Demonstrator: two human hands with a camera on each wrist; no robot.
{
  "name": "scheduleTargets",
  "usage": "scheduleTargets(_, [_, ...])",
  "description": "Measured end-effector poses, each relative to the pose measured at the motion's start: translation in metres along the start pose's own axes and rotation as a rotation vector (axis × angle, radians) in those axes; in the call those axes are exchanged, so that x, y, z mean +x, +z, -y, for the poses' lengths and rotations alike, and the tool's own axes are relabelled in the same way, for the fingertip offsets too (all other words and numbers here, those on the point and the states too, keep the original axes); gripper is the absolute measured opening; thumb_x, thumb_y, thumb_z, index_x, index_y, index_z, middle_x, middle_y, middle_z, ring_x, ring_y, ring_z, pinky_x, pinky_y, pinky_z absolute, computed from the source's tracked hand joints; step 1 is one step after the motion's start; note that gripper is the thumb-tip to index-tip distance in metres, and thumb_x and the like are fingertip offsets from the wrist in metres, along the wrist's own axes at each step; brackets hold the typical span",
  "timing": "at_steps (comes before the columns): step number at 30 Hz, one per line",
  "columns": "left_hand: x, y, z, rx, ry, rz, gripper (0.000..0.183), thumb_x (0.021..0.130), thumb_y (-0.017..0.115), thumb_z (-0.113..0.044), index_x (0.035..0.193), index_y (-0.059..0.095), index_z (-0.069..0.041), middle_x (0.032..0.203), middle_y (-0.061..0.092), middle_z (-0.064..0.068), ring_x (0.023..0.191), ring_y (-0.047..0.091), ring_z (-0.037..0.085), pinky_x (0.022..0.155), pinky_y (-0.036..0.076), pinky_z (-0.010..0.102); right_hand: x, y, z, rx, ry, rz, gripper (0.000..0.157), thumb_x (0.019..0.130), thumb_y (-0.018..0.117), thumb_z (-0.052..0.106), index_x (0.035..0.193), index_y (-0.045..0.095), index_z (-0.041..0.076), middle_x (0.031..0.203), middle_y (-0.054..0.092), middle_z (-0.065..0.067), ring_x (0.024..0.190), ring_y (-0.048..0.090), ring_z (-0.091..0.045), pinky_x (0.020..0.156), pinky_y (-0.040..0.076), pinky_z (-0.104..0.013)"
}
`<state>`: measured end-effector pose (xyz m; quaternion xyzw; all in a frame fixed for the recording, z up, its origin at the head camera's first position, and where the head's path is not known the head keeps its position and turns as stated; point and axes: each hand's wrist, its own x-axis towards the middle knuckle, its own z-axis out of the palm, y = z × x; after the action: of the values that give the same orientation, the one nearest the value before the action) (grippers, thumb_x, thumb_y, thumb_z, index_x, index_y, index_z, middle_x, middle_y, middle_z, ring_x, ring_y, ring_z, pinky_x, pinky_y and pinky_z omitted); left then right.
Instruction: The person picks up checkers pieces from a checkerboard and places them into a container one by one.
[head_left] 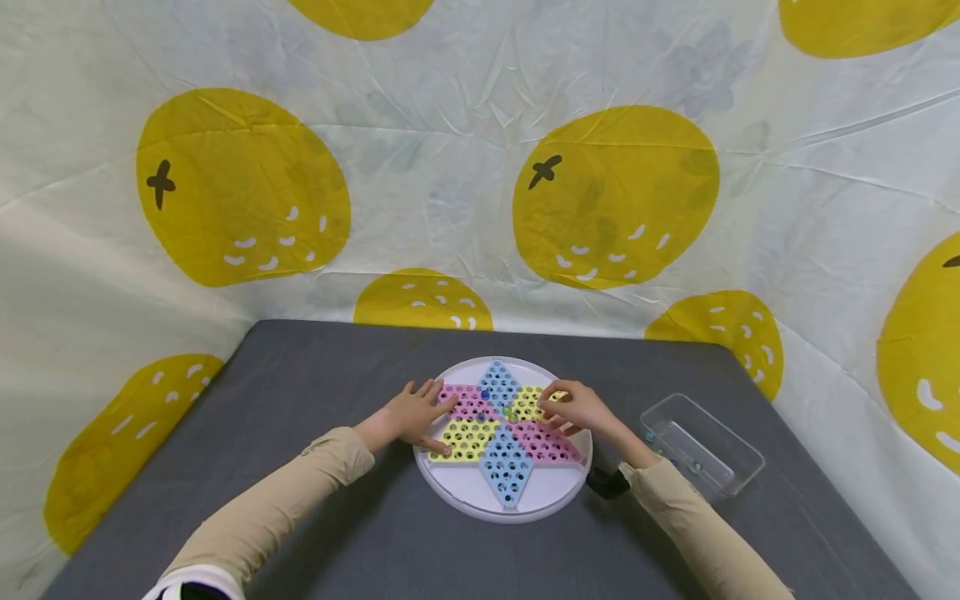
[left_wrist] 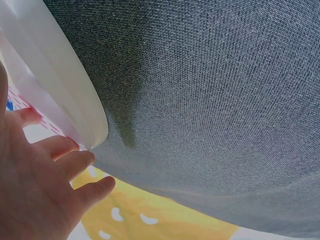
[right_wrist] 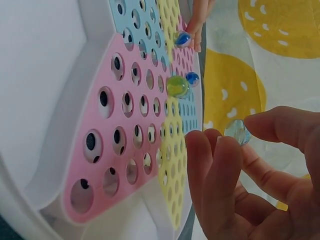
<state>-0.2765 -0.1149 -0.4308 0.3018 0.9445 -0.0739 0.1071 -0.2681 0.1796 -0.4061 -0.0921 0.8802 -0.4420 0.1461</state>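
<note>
A round white Chinese checkers board (head_left: 468,502) with a pink, yellow and blue star of holes lies on the table. Over its right side, my right hand (head_left: 576,407) pinches a clear glass marble (right_wrist: 237,131) between thumb and fingertips, just off the surface. My left hand (head_left: 411,415) rests at the board's left edge with fingers spread; in the left wrist view its fingers touch the white rim (left_wrist: 90,115). Near the middle of the star sit a yellow-green marble (right_wrist: 177,86) and two blue ones, one of them a blue marble (right_wrist: 192,79) close by.
A clear plastic box (head_left: 693,417) stands right of the board, behind my right forearm, with several marbles (head_left: 651,436) in it. The dark grey cloth (head_left: 345,358) covers the table. A white curtain with yellow fruit prints (head_left: 615,192) hangs along the far edge.
</note>
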Motion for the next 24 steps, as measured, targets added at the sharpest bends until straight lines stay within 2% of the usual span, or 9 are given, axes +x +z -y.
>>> scheduleTargets(15, [-0.002, -0.001, -0.001, -0.009, 0.012, -0.008, 0.091, 0.071, 0.052, -0.068, 0.142, 0.025, -0.017, 0.147, 0.019, 0.019, 0.136, 0.019, 0.035, 0.104, 0.02, 0.055, -0.024, -0.008, -0.013, 0.0, -0.006, -0.006, 0.021, 0.086, 0.058, 0.021, 0.098, 0.056, 0.004, 0.084, 0.066, -0.018, 0.067, 0.066, -0.024, 0.054, 0.052, -0.039])
scheduleTargets(24, [-0.003, -0.002, -0.001, -0.011, 0.02, -0.02, 0.091, 0.071, 0.053, -0.068, 0.141, 0.026, -0.017, 0.147, 0.02, 0.02, 0.135, 0.02, 0.036, 0.104, 0.021, 0.055, -0.039, -0.019, -0.02, 0.0, 0.013, -0.026, 0.026, 0.085, 0.059, 0.027, 0.099, 0.056, 0.005, 0.084, 0.066, -0.016, 0.069, 0.065, -0.022, 0.054, 0.051, -0.034])
